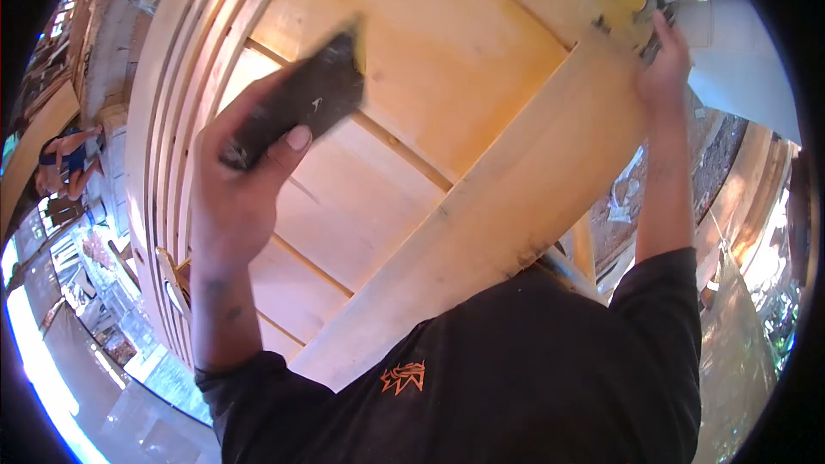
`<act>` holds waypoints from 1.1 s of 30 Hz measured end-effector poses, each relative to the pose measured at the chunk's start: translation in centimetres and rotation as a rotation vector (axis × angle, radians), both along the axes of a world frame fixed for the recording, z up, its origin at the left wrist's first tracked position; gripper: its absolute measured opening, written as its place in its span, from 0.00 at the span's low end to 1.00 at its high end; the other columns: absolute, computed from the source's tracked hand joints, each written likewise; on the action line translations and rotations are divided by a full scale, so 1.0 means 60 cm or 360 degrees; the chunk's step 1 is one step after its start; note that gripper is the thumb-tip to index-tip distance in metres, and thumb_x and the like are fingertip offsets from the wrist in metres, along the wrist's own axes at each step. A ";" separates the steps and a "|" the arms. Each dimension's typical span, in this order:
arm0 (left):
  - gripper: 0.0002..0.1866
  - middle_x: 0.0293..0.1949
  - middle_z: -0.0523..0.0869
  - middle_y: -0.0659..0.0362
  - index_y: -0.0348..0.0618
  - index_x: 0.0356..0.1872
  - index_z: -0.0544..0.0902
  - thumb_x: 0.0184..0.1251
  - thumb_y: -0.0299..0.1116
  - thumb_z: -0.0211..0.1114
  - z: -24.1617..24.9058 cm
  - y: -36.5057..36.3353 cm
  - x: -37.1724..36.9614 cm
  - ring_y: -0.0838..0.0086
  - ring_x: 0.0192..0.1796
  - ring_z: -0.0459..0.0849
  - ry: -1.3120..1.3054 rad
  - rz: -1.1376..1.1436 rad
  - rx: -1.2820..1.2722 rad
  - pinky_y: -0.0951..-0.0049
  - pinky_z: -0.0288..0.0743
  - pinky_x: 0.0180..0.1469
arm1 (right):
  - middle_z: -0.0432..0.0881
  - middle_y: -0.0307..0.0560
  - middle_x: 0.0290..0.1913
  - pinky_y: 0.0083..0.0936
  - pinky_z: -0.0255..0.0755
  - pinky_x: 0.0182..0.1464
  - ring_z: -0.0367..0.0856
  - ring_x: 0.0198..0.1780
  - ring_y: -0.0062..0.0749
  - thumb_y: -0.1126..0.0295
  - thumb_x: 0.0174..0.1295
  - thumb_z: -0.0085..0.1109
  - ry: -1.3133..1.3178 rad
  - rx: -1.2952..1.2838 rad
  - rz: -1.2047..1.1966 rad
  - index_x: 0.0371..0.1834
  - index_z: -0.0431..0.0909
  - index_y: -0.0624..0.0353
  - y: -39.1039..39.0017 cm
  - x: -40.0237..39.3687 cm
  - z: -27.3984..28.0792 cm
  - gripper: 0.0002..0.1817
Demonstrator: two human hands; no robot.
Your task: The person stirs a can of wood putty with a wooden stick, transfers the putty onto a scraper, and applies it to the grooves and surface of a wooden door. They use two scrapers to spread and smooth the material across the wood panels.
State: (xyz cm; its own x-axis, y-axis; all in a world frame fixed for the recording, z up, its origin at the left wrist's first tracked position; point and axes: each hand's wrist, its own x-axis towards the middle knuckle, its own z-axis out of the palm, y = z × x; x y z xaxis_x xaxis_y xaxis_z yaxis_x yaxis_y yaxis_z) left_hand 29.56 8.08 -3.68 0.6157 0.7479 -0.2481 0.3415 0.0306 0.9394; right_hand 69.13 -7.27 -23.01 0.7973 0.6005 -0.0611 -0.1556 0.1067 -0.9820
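Observation:
My left hand (pixel 236 180) is raised in front of a large pale wooden structure (pixel 481 60). It grips a dark, flat rectangular piece (pixel 301 103) with a small white mark, thumb on the near face and fingers behind. Yellow shows along that piece's far end, which is blurred. At the upper right, my right hand (pixel 666 69) closes on the edge of a flat plate (pixel 626 0) smeared with yellow and black patches. The plate overlaps the wooden structure in this view. Yellowish stains mark the wood between the two hands.
A broad curved plank (pixel 481 206) runs diagonally close to my chest. Narrow strips (pixel 404 150) cross the panels, and curved rails (pixel 163 120) line the left side. A seated person (pixel 67 163) is far left. Translucent sheeting (pixel 735 361) hangs at right.

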 end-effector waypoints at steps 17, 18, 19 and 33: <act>0.27 0.57 0.72 0.45 0.41 0.55 0.77 0.49 0.14 0.65 -0.141 -0.113 -0.010 0.48 0.62 0.73 -0.0138 -0.0550 0.1626 0.56 0.70 0.64 | 0.78 0.52 0.55 0.29 0.74 0.58 0.80 0.54 0.32 0.70 0.72 0.44 0.1076 0.0470 0.0541 0.59 0.67 0.68 -0.014 -0.314 0.181 0.17; 0.29 0.58 0.72 0.44 0.41 0.56 0.76 0.49 0.11 0.64 -0.137 -0.107 -0.023 0.49 0.62 0.73 0.0078 -0.0611 0.1586 0.57 0.71 0.63 | 0.78 0.51 0.55 0.29 0.74 0.58 0.79 0.54 0.32 0.70 0.72 0.44 0.1096 0.0464 0.0494 0.59 0.67 0.68 -0.023 -0.307 0.172 0.17; 0.30 0.58 0.71 0.44 0.41 0.56 0.74 0.48 0.08 0.62 -0.133 -0.102 -0.037 0.50 0.61 0.73 0.0300 -0.0666 0.1543 0.58 0.71 0.62 | 0.77 0.51 0.56 0.30 0.72 0.59 0.78 0.56 0.33 0.70 0.72 0.44 0.0962 0.0470 0.0474 0.60 0.66 0.68 -0.030 -0.298 0.169 0.18; 0.16 0.41 0.85 0.51 0.32 0.51 0.75 0.71 0.34 0.50 -0.107 -0.102 -0.044 0.66 0.37 0.87 0.0054 0.0823 -0.0879 0.64 0.84 0.29 | 0.78 0.43 0.53 0.25 0.66 0.60 0.74 0.54 0.24 0.70 0.70 0.48 0.0473 0.0333 0.0157 0.56 0.71 0.66 -0.056 -0.258 0.065 0.15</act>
State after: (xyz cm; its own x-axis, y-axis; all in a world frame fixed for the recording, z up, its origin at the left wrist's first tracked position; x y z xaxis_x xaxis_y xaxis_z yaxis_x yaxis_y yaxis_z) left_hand 26.91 1.96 -10.08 0.2053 0.7009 -0.6831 0.1841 0.6579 0.7303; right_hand 53.66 -10.61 -19.10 0.7009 0.6975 -0.1490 -0.4499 0.2703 -0.8512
